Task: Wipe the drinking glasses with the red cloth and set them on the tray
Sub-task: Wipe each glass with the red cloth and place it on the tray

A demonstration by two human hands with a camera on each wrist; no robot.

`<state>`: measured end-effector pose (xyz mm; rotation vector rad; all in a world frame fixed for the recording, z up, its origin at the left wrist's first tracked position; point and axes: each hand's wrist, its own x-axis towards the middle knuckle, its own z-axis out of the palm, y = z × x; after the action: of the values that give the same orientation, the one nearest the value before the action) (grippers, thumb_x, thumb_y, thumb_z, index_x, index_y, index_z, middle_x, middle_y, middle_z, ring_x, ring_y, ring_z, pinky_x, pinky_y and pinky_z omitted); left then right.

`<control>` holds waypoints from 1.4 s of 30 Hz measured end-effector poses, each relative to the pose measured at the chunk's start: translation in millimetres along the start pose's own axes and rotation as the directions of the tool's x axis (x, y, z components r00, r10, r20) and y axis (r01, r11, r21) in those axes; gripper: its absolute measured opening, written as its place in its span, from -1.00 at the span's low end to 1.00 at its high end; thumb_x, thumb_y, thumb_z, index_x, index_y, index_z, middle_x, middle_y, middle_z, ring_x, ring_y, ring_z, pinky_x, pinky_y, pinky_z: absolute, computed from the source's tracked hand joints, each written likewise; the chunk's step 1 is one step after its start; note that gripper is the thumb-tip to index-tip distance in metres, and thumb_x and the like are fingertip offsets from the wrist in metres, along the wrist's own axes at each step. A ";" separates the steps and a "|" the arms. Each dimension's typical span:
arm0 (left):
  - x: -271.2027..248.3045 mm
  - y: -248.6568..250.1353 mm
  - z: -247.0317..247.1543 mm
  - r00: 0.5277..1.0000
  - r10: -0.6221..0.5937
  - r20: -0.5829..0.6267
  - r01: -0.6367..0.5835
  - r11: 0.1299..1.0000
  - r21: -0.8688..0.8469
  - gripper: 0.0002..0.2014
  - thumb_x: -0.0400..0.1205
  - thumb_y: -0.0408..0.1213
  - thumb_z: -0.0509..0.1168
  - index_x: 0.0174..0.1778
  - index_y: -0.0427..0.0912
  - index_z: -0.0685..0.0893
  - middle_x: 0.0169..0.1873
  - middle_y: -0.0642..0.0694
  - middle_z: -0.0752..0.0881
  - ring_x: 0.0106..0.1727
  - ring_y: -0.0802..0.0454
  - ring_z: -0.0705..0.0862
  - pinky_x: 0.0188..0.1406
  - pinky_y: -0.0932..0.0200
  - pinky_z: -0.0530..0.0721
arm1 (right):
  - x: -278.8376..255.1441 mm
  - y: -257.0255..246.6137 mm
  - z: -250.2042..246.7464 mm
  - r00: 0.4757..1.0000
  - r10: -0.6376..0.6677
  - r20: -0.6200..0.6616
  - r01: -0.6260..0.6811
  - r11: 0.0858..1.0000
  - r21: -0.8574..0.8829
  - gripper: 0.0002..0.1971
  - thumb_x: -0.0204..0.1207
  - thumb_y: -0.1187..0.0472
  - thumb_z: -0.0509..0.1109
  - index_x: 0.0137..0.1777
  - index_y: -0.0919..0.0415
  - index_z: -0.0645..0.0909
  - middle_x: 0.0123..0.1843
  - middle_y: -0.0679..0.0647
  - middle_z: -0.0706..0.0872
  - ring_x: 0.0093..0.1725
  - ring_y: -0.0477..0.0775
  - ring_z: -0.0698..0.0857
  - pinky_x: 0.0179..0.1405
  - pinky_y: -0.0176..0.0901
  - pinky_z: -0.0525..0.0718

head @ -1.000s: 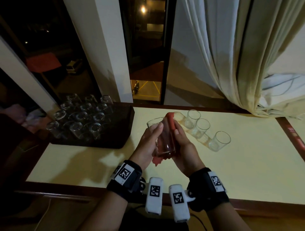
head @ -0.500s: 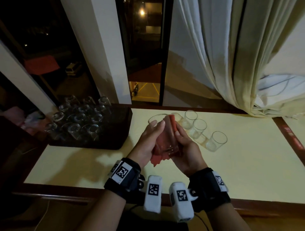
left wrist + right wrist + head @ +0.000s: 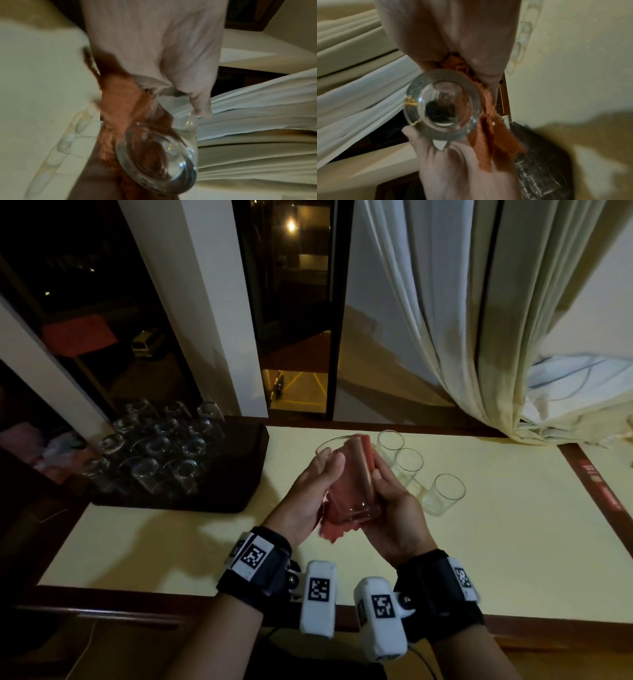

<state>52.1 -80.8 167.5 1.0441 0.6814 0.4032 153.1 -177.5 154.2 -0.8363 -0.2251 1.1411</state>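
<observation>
Over the middle of the table, both hands hold one clear drinking glass (image 3: 356,510), tilted with its rim pointing away from me. My left hand (image 3: 320,474) grips its left side; in the left wrist view the thumb (image 3: 200,105) lies near the rim of the glass (image 3: 159,155). My right hand (image 3: 385,484) presses the red cloth (image 3: 352,465) against the glass's right side. The right wrist view shows the glass base (image 3: 443,105), with the cloth (image 3: 489,135) hanging beside it. The black tray (image 3: 246,463) stands at the left with several glasses on it.
Three more glasses stand in a diagonal row just right of my hands, the nearest (image 3: 443,494) close to my right hand. A pale curtain (image 3: 479,337) hangs over the table's far right corner. The yellow table (image 3: 513,542) has a wooden front edge (image 3: 137,607).
The hands have stayed in place over the table. The red cloth has worked up along the glass and now covers more of its side up to the rim.
</observation>
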 end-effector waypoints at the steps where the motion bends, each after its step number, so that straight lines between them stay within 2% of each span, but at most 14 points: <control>1: 0.4 0.2 -0.6 0.999 0.012 -0.036 -0.012 1.000 0.004 -0.05 0.36 0.27 0.56 0.63 0.00 0.40 0.53 -0.06 0.58 0.54 0.01 0.55 0.56 0.00 0.44 | 0.0 -1.3 0.2 0.999 -0.034 -0.012 0.034 0.998 -0.052 -0.52 0.78 0.31 0.04 0.64 0.00 0.45 0.48 0.11 0.69 0.36 0.17 0.74 0.23 0.21 0.72; 3: 1.0 1.3 0.5 0.991 0.047 -0.128 -0.043 0.998 0.034 -0.30 0.55 0.07 0.44 0.59 0.02 0.40 0.54 -0.04 0.55 0.54 0.05 0.51 0.53 0.08 0.35 | -0.6 -2.2 2.3 0.990 -0.129 -0.055 0.113 0.968 -0.226 -0.50 0.79 0.33 0.08 0.64 -0.07 0.45 0.37 -0.03 0.76 0.13 0.04 0.84 0.01 0.13 0.79; 5: -1.3 2.6 4.8 0.992 0.043 -0.118 -0.033 0.996 0.081 -0.45 0.70 -0.04 0.32 0.60 0.05 0.33 0.44 0.05 0.59 0.41 0.09 0.56 0.41 0.06 0.40 | -1.8 0.0 5.1 0.981 -0.186 -0.054 0.156 0.927 -0.341 -0.49 0.78 0.35 0.11 0.63 -0.11 0.47 0.25 -0.14 0.80 0.05 0.00 0.85 0.01 0.17 0.79; 8: -8.0 9.0 11.4 0.993 0.053 -0.107 -0.041 0.993 0.111 -0.31 0.66 0.01 0.35 0.66 0.06 0.19 0.18 0.25 0.63 0.18 0.26 0.60 0.18 0.12 0.59 | -3.7 0.8 10.3 0.992 -0.124 -0.037 0.111 0.961 -0.254 -0.51 0.78 0.31 0.09 0.65 -0.05 0.45 0.37 -0.07 0.77 0.29 0.05 0.77 0.23 0.17 0.72; 10: -9.5 12.0 8.7 0.997 0.042 -0.063 -0.037 0.996 0.084 -0.20 0.54 0.14 0.40 0.66 0.05 0.23 0.36 0.07 0.63 0.32 0.09 0.64 0.35 -0.05 0.66 | -4.3 -2.4 10.7 0.998 -0.059 0.002 0.059 0.991 -0.124 -0.51 0.78 0.27 0.07 0.67 0.02 0.42 0.51 0.10 0.67 0.46 0.18 0.67 0.32 0.14 0.66; 13: -11.3 16.1 3.8 1.000 0.030 0.008 -0.030 0.997 0.078 -0.05 0.42 0.40 0.43 0.68 0.07 0.34 0.54 -0.03 0.56 0.53 -0.03 0.54 0.55 -0.17 0.51 | -5.9 -5.7 13.0 0.996 -0.084 0.032 0.086 0.994 -0.066 -0.52 0.77 0.23 0.09 0.66 0.00 0.43 0.52 0.18 0.64 0.45 0.29 0.67 0.20 0.15 0.71; 17: -10.5 16.9 1.3 0.997 0.054 -0.060 -0.059 0.994 -0.090 -0.19 0.49 -0.05 0.42 0.69 -0.04 0.29 0.60 -0.04 0.49 0.61 -0.03 0.44 0.66 -0.16 0.32 | -3.8 -5.1 14.8 0.970 -0.244 -0.026 0.216 0.899 -0.381 -0.51 0.80 0.27 0.11 0.63 -0.18 0.46 0.40 0.02 0.72 0.13 0.22 0.82 -0.13 0.11 0.80; 21: -13.1 12.3 4.7 0.999 0.037 -0.027 -0.038 0.998 -0.047 0.00 0.41 0.15 0.53 0.72 0.20 0.12 0.57 -0.01 0.51 0.51 -0.10 0.55 0.45 -0.28 0.58 | -3.1 -0.8 16.6 0.991 -0.133 0.001 0.129 0.960 -0.249 -0.51 0.77 0.22 0.15 0.68 -0.05 0.42 0.52 0.09 0.65 0.39 0.25 0.71 0.25 0.39 0.69; 25: -10.0 16.2 -3.9 1.000 -0.005 0.009 0.005 0.999 -0.034 -0.16 0.36 0.19 0.54 0.55 0.11 0.39 0.51 -0.06 0.57 0.48 -0.05 0.58 0.42 -0.12 0.61 | -3.6 -5.0 13.7 0.996 -0.062 0.064 0.067 0.994 -0.082 -0.48 0.72 0.19 0.14 0.69 0.08 0.38 0.56 0.24 0.60 0.51 0.35 0.60 0.42 0.31 0.54; 30: -3.9 18.1 -2.9 0.998 0.022 -0.053 -0.025 0.998 -0.053 -0.11 0.64 -0.15 0.43 0.77 0.00 0.00 0.59 -0.13 0.48 0.60 -0.09 0.45 0.29 0.07 0.53 | 0.2 -0.9 16.3 0.982 -0.181 -0.054 0.151 0.924 -0.352 -0.51 0.80 0.29 0.10 0.62 -0.14 0.49 0.40 0.08 0.74 0.23 0.52 0.72 0.02 0.61 0.65; 32: -5.6 17.9 -2.0 0.997 0.025 -0.072 -0.023 0.999 0.031 0.01 0.52 0.06 0.49 0.77 0.06 0.00 0.52 -0.04 0.53 0.57 -0.12 0.48 0.49 -0.15 0.50 | 0.5 3.0 16.9 0.990 -0.142 -0.019 0.129 0.937 -0.324 -0.52 0.80 0.27 0.08 0.64 -0.12 0.46 0.43 0.13 0.72 0.23 0.56 0.69 -0.11 0.46 0.69; 36: -7.2 15.0 -9.2 1.000 0.006 0.013 -0.007 1.000 0.030 0.12 0.29 0.40 0.55 0.71 0.03 0.27 0.53 -0.18 0.56 0.50 -0.19 0.58 0.44 -0.29 0.60 | -4.9 -3.7 20.8 0.998 -0.047 0.047 0.050 0.996 -0.079 -0.51 0.77 0.25 0.03 0.68 0.08 0.41 0.52 0.23 0.64 0.44 0.33 0.64 0.22 0.17 0.64; 39: -8.8 20.5 -10.0 0.998 -0.008 -0.059 0.007 1.000 -0.016 0.05 0.42 0.20 0.54 0.76 0.02 0.16 0.57 -0.10 0.53 0.56 -0.08 0.52 0.45 -0.13 0.54 | -2.2 -5.2 23.2 0.993 -0.121 0.002 0.120 0.978 -0.169 -0.53 0.80 0.29 0.04 0.64 -0.01 0.46 0.42 0.07 0.74 0.28 0.16 0.78 0.03 0.07 0.74; 42: -7.1 21.7 -5.2 0.998 -0.007 -0.056 0.006 1.000 -0.026 -0.07 0.59 -0.06 0.41 0.78 0.01 -0.02 0.53 -0.14 0.55 0.53 -0.13 0.54 0.55 -0.21 0.44 | 1.3 -1.5 24.1 0.988 -0.144 -0.053 0.126 0.960 -0.248 -0.52 0.80 0.32 0.06 0.63 -0.04 0.48 0.36 0.00 0.77 0.10 0.04 0.85 -0.13 0.04 0.79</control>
<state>43.6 -71.8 187.3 1.0085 0.7278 0.4360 141.3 -165.2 171.4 -1.0612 -0.3641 0.9651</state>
